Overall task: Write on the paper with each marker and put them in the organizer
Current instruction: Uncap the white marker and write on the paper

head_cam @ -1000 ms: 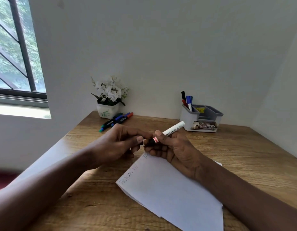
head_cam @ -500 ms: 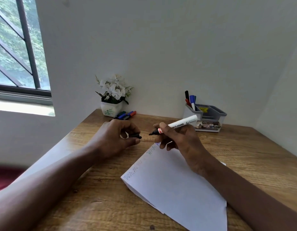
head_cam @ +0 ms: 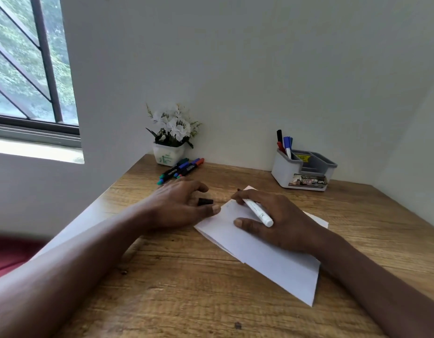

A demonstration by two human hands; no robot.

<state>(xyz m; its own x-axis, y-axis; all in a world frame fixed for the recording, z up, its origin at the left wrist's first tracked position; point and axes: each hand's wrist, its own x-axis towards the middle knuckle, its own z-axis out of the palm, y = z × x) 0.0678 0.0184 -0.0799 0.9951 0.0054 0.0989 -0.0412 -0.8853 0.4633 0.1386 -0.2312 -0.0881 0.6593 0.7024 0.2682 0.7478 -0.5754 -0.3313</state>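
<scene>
My right hand [head_cam: 279, 218] grips a white marker [head_cam: 258, 212] with its tip down on the far corner of the white paper [head_cam: 262, 254]. My left hand [head_cam: 179, 206] rests on the table at the paper's left edge, thumb touching the sheet, and holds the marker's black cap [head_cam: 205, 202] between its fingers. The grey-and-white organizer [head_cam: 302, 173] stands at the back right with three markers [head_cam: 284, 143] upright in its left compartment. Several more markers [head_cam: 182, 170] lie on the table beside the flower pot.
A white pot of artificial flowers [head_cam: 171, 140] sits in the back left corner against the wall. The wooden table [head_cam: 211, 301] meets walls at the back and right. A window [head_cam: 28, 69] is at the left.
The cap has come off the white marker and stays in my left hand. Both hands dropped to the table, and my right hand brought the marker's tip down onto the paper.
</scene>
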